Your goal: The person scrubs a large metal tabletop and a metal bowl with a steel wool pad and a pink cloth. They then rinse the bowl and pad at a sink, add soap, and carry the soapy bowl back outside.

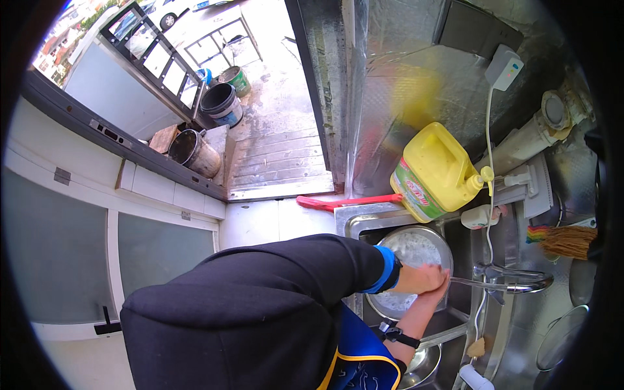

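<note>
My left hand (430, 278) and my right hand (440, 291) are together over a round metal basin (383, 308). A stream from the curved chrome faucet (529, 286) runs down onto them. Their fingers overlap, so I cannot tell how they are curled, and no object shows between them. Foamy, whitish water (414, 247) fills the basin, which sits inside a stainless steel sink (460, 304). A dark sleeve with a blue cuff covers my left arm; a black strap circles my right wrist.
A yellow detergent jug (434, 165) with a pump stands at the sink's corner, beside a red bar (351, 201). A small white bottle (480, 216) and a bristle brush (565, 240) lie behind. A metal bowl (429, 363) occupies the other sink compartment. Buckets (222, 105) stand outside the doorway.
</note>
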Tool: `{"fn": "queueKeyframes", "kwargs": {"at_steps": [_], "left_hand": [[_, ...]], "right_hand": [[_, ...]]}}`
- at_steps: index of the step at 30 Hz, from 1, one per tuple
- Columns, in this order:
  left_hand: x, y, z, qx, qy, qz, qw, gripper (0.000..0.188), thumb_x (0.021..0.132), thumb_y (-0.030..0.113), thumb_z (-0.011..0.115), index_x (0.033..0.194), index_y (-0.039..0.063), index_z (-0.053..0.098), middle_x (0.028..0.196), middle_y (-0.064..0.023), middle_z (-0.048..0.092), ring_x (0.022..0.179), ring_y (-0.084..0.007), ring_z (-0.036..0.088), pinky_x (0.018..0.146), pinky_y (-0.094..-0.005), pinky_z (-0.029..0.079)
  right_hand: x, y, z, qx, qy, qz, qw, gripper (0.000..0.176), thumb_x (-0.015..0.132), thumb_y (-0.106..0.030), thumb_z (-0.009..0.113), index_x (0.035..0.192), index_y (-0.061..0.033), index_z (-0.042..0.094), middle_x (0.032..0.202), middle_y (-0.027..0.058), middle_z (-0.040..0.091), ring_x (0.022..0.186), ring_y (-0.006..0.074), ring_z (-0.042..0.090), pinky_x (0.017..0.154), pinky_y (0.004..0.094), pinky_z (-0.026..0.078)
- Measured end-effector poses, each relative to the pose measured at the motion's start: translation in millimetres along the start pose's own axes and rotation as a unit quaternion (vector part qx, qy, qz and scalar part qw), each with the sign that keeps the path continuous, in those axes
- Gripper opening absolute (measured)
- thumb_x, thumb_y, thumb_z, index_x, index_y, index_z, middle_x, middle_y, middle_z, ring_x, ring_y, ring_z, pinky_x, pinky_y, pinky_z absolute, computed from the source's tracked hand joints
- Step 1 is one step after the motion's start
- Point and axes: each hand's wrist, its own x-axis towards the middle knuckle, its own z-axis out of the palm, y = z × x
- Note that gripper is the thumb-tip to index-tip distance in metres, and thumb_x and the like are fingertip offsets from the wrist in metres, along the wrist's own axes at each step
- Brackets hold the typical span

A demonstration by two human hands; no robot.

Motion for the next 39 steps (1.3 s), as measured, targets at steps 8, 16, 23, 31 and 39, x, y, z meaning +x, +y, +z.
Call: {"fn": "queueKeyframes", "kwargs": {"at_steps": [8,16,23,31,39], "left_hand": [[4.7,-6.7,12.1,-0.026,-0.006,0.001,1.0,0.064,0.093,0.043,0.056,0.149,0.019,0.036,0.153,-0.009,0.037,0.141,-0.0298,0.035,0.114,-0.0454,0.031],[9.5,-19.9,22.9,-0.041,0.0,-0.01,0.999,0.065,0.095,0.043,0.054,0.151,0.02,0.033,0.156,-0.0085,0.033,0.143,-0.0302,0.031,0.115,-0.0479,0.027],[0.4,-24.0,14.4,-0.046,0.008,-0.015,0.999,0.065,0.096,0.044,0.053,0.153,0.021,0.03,0.158,-0.008,0.029,0.145,-0.0306,0.028,0.116,-0.0501,0.024],[-5.8,-23.4,-9.1,-0.145,-0.034,-0.092,0.985,0.066,0.097,0.044,0.051,0.155,0.023,0.027,0.161,-0.0074,0.025,0.147,-0.031,0.024,0.117,-0.0526,0.02],[-14.4,14.5,-27.6,-0.206,0.04,-0.14,0.968,0.067,0.099,0.045,0.05,0.157,0.024,0.024,0.164,-0.0069,0.021,0.15,-0.0314,0.02,0.118,-0.0551,0.017]], "right_hand": [[-0.8,-2.7,21.7,0.017,0.265,-0.033,0.964,0.044,0.098,-0.057,0.038,0.124,-0.0236,0.052,0.122,0.0034,0.055,0.122,0.0224,0.045,0.105,0.0472,0.03],[-1.9,58.8,-30.0,0.04,0.078,-0.27,0.959,0.037,0.093,-0.039,0.06,0.114,-0.0084,0.06,0.119,0.0084,0.06,0.117,0.0263,0.056,0.099,0.0404,0.044],[-12.9,46.5,-71.2,0.271,-0.233,0.109,0.928,0.063,0.094,-0.047,0.057,0.139,-0.0039,0.046,0.141,0.0152,0.051,0.125,0.0323,0.053,0.1,0.0482,0.046],[-61.4,-86.2,-22.4,-0.391,0.593,-0.32,0.626,0.082,0.092,-0.049,0.065,0.143,0.0103,0.038,0.115,0.0239,0.066,0.108,0.0288,0.063,0.097,0.0417,0.047],[-61.3,-186.2,-12.2,-0.654,0.589,-0.151,0.45,0.051,0.101,-0.046,0.043,0.136,-0.0105,0.055,0.111,0.0147,0.07,0.104,0.0376,0.065,0.087,0.0493,0.049]]}}
